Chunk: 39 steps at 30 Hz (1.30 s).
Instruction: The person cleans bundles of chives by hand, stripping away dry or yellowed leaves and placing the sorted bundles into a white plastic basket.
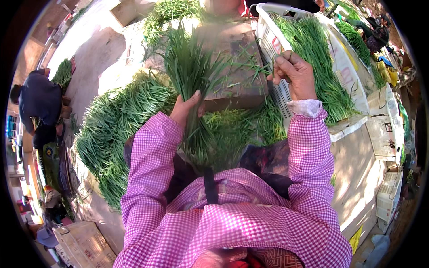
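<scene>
The left hand [187, 107] is closed around a bunch of green chives [191, 76], gripping it at about mid-length so the leaf tips fan upward and the stalk ends hang down toward the lap. The bunch stands roughly upright, just in front of a brown wooden block [232, 67] that lies beyond the hands with loose green blades scattered over its top.

The right hand [294, 73] is raised to the right of the block, fingers curled inward. It seems to pinch a few thin blades, but whether it truly grips anything cannot be told for certain. It sits against the near-left wall of a white plastic crate [268, 31].

That crate, with slotted sides, holds a long, dense layer of chives [317, 62] laid lengthwise, running from its far end toward its near right corner. To its right, further strips of greens [357, 42] lie along a pale sheet.

On the left, a big heap of chives [116, 129] spreads over the ground, curving from near left toward the block. More greens [237, 129] are piled between the block and the lap. Another mound [170, 11] sits at the far side.

Both sleeves [308, 147] are pink-and-white check. At the far left another person in dark clothes [38, 100] bends over. White foam boxes [386, 129] stand at the right, and a cardboard box [85, 243] lies near left.
</scene>
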Motion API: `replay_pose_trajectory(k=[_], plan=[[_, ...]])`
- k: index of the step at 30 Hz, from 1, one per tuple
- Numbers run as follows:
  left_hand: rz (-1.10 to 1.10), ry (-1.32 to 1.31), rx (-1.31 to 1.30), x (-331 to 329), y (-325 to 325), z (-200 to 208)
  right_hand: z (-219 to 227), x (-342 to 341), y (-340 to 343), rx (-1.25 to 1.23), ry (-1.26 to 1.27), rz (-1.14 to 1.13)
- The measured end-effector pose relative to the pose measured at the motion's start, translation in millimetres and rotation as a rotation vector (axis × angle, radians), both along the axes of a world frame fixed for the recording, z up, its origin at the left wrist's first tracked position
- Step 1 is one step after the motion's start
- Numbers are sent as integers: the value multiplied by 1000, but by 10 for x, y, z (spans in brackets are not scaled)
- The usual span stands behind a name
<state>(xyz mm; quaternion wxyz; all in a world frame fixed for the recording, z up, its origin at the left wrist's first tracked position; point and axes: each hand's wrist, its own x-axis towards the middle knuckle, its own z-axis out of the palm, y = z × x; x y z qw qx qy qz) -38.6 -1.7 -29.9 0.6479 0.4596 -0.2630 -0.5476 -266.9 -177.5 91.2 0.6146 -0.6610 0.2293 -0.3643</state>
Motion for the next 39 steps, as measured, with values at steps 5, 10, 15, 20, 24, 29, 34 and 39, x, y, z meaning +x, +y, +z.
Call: replay_pose_trajectory(k=[5, 10, 15, 20, 24, 29, 34, 39], plan=[[-36, 36, 21, -50, -28, -12, -309, 62, 8, -1169, 768, -294], [-82, 104, 56, -72, -62, -180, -285, 232, 219, -679, 461, -105], [-188, 219, 91, -216, -74, -225, -422, 323, 372, -705, 430, -19], [-283, 276, 98, -288, -88, -256, -447, 340, 455, -696, 481, 325], [-245, 221, 176, -478, -97, 82, -584, 365, 547, -748, 533, 495], [-419, 278, 79, -361, -78, -155, -605, 403, 578, -595, 624, 509], [-484, 231, -108, -397, -22, -51, -642, 404, 569, -579, 594, 480], [-392, 192, 42, -401, -66, -67, -695, 405, 551, -680, 532, 447]])
